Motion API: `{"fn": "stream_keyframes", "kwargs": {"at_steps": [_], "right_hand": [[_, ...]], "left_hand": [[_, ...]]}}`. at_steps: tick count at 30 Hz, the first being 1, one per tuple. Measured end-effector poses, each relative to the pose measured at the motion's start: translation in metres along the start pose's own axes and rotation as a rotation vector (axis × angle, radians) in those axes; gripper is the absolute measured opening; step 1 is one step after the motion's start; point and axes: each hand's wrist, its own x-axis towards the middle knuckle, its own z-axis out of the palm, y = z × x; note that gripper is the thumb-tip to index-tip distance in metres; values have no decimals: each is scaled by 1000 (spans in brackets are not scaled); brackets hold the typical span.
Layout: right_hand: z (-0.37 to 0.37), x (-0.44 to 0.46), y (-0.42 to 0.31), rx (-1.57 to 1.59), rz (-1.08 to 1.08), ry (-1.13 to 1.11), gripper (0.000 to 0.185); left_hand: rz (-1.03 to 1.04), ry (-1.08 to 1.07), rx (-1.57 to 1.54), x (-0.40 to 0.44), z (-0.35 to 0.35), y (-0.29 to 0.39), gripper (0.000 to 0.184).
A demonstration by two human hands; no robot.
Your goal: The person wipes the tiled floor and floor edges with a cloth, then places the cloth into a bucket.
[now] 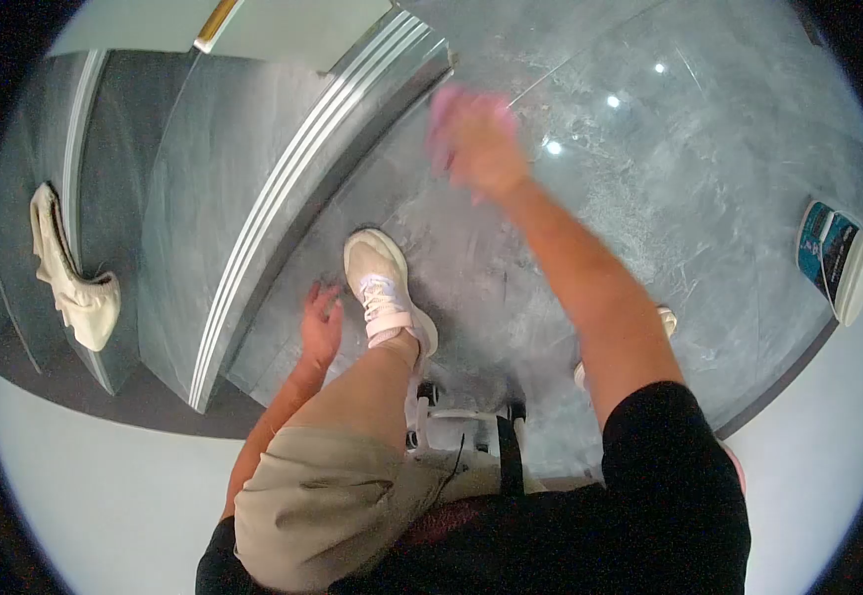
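Note:
My right hand (491, 149) is stretched forward over the grey floor (550, 258), closed on a pink cloth (456, 114). Both are smeared by motion, and I cannot tell whether the cloth touches the floor. Beside my left shoe (377, 273), near the foot of the lowest step, hangs my left hand (322, 322). Its fingers are loosely bent and apart, with nothing in them. That step's edge carries pale metal strips (283, 188).
A beige cloth (89, 297) drapes over a stair at the far left. On the right stands a bucket (833, 253) with a teal and black label. A white frame on casters (461, 415) is beneath me. A white wall (104, 466) runs behind the stairs.

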Motion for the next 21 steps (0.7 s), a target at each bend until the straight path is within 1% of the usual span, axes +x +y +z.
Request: {"fn": "stream_keyframes", "kwargs": {"at_steps": [1,2,3,4,5,6,7,8,10,12,13,14,15,16,17,18,19,20,21], "right_hand": [[1,-5,-29,40,70,-208,51],[-3,-26,-74,-377,-57,-314,48],[29,-49,-70,-279,-355,5,45],[45,-55,-62,-217,-497,165,43],[60,-61,-54,-174,-640,329,41],[60,-55,-48,-176,-665,306,43],[50,-49,-50,-174,-689,278,45],[33,-42,-45,-110,-419,28,46],[-24,-18,-14,163,-97,-149,44],[-51,16,58,-67,-156,259,36],[-55,28,80,-516,-265,594,33],[-69,34,84,-532,-263,607,33],[-82,37,86,-547,-265,600,35],[-94,36,68,-551,-273,585,38],[-90,25,47,-519,-95,240,43],[-79,-6,-5,-460,76,-115,50],[-59,-40,-26,-524,7,-61,52],[-34,-68,-32,-593,-68,-12,54],[-17,-83,-30,-494,-126,-27,56]], "left_hand": [[10,2,1,-2,3,-4,32],[-1,-31,-61,-8,5,-8,31],[-15,-66,-123,-14,7,-10,31],[-118,-75,-279,-19,8,-4,30],[-114,-79,-277,-21,10,-14,30],[-47,-70,-122,-22,13,-35,30],[16,-65,31,-22,11,-42,30],[14,-73,32,-22,9,-49,30],[-61,-27,-184,-19,4,-46,31],[-98,-48,-157,-13,-10,-26,31],[-130,-67,-133,-9,-14,-19,32],[-110,-65,-139,-3,-12,-14,32],[-71,-36,-79,-1,-10,-11,30],[-47,-5,-17,-5,-11,-10,29],[-21,-3,-25,3,-8,-5,29],[-30,-10,-40,-2,-6,2,29],[-46,-20,-52,-7,-5,4,30],[-29,-37,-77,-10,-2,1,31],[-35,-40,-80,-12,1,-6,31]]}}
